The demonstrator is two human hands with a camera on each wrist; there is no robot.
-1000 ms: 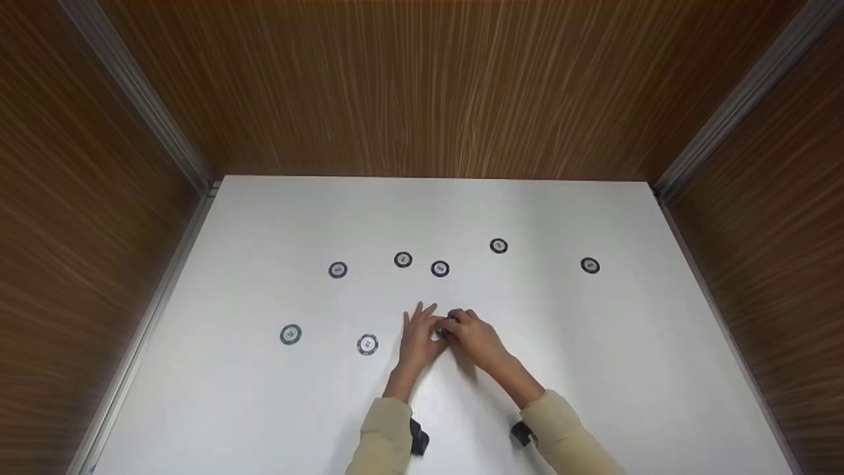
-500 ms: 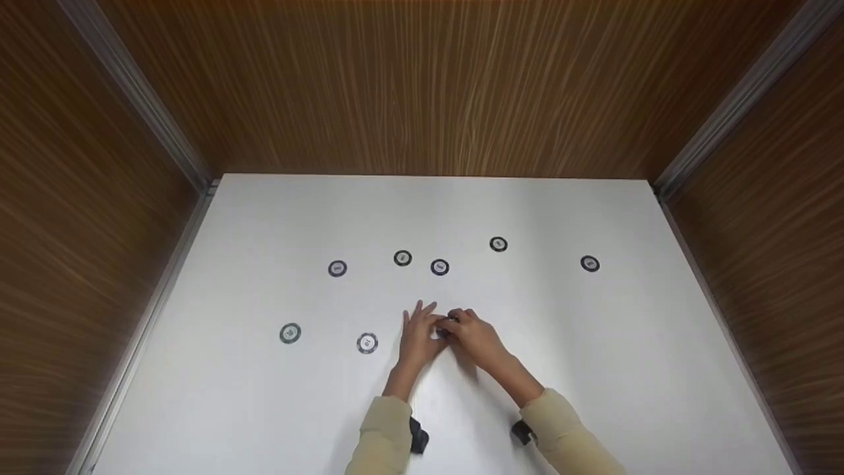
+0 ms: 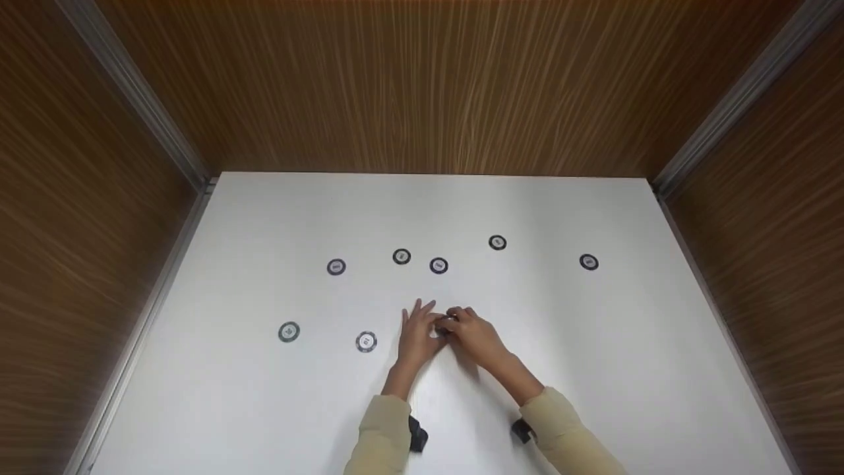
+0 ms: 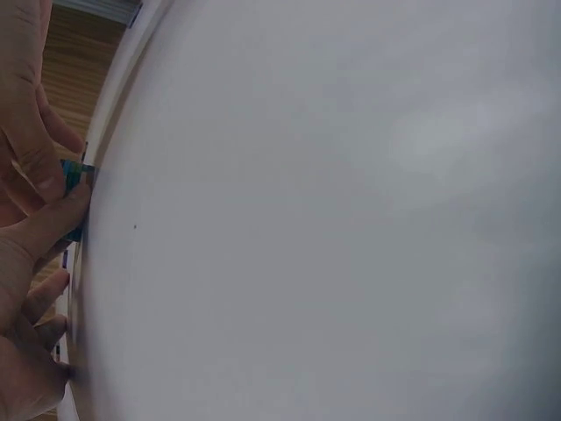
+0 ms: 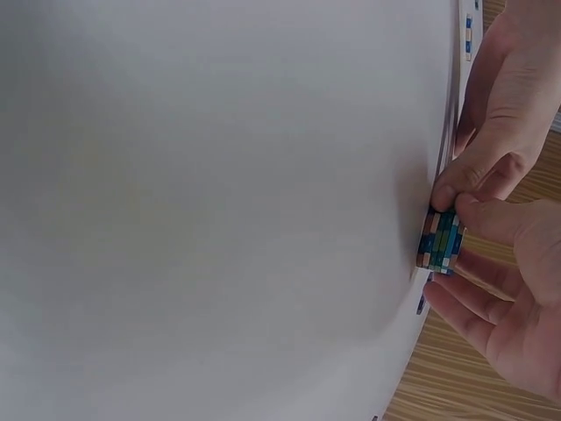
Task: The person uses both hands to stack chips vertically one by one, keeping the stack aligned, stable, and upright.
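Near the middle of the white table, both hands meet at a short stack of poker chips (image 5: 441, 242). My left hand (image 3: 415, 341) has its thumb and index finger around the stack's left side, while its other fingers spread away. From the right, my right hand (image 3: 477, 338) grips the upper chips between thumb and fingers. Stacked edges in blue, green and pale tones show in the right wrist view. Fingers hide most of the stack in the head view. In the left wrist view a small part of the chip stack (image 4: 72, 230) peeks out between the fingers.
Loose chips lie flat around: a green-rimmed chip (image 3: 289, 332) and a grey-white chip (image 3: 366, 342) to the left, with several dark-rimmed ones, such as a black chip (image 3: 438, 266), farther back. Wood-grain panels (image 3: 422, 86) enclose the table (image 3: 217, 409) at the back and sides.
Both hands stay at the stack with barely any finger motion. The whole scene sits slightly higher in the head view. The loose chips keep their places on the table.
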